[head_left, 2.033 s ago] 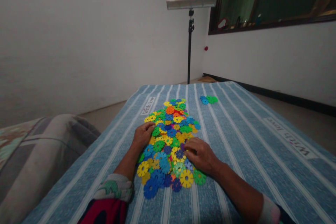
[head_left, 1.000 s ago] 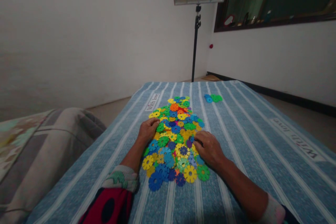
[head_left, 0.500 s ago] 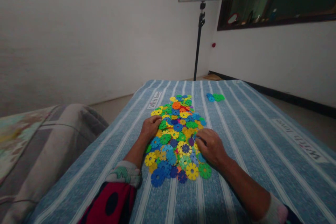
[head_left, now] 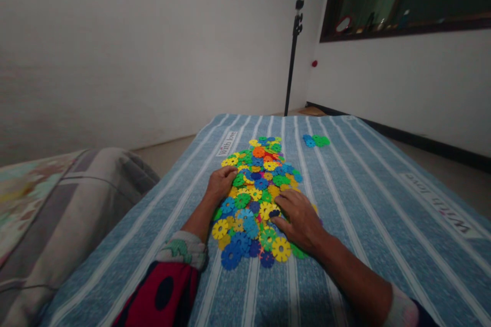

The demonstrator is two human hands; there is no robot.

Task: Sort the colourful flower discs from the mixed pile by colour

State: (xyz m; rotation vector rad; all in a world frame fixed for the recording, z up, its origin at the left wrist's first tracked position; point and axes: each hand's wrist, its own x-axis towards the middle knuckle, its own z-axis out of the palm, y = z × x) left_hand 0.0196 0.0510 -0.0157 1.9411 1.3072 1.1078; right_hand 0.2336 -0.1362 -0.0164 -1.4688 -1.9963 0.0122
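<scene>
A heap of flower-shaped plastic discs (head_left: 242, 201) in blue, green, yellow, orange and red lies on the striped cloth. At its left edge rests my left hand (head_left: 221, 183), fingers curled together with the tips touching the heap; what they hold, if anything, is hidden. My right hand (head_left: 301, 217) lies over the right side of the heap. Its thumb and fingers close around a dark blue flower disc (head_left: 274, 213), which looks tilted above a yellow disc (head_left: 265, 210). The palm covers several discs beneath it.
A small group of blue and green discs (head_left: 320, 141) lies apart at the far right of the striped cloth (head_left: 356, 204). Behind the table stands a lamp on a black pole (head_left: 292, 61). A grey blanket (head_left: 111, 189) is at the left.
My right hand has moved left and inward over the heap and taken the dark blue flower disc between thumb and fingers. My left hand has stayed in place.
</scene>
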